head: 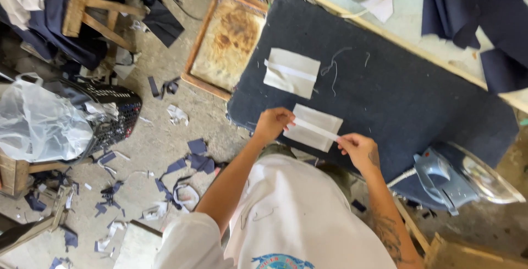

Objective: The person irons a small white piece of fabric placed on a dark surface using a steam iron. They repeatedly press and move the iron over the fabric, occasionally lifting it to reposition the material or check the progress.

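Head view: at nine o'clock a clear plastic bag [41, 120] lies over a black mesh basket [113, 115], with dark fabric scraps [190, 162] strewn on the floor [165, 131]. The left hand [272, 123] pinches one end of a narrow white strip [314, 129]; the right hand [360, 149] pinches the other. The strip stretches taut, slanting across a pale grey fabric rectangle [313, 127] lying flat near the six o'clock edge of the dark padded counter [396, 98]. A second pale rectangle [291, 72] with its own strip sits at eleven o'clock from it. At four o'clock a grey-blue iron [440, 178] rests; its base is blurred. The fingertips are too small to make out.
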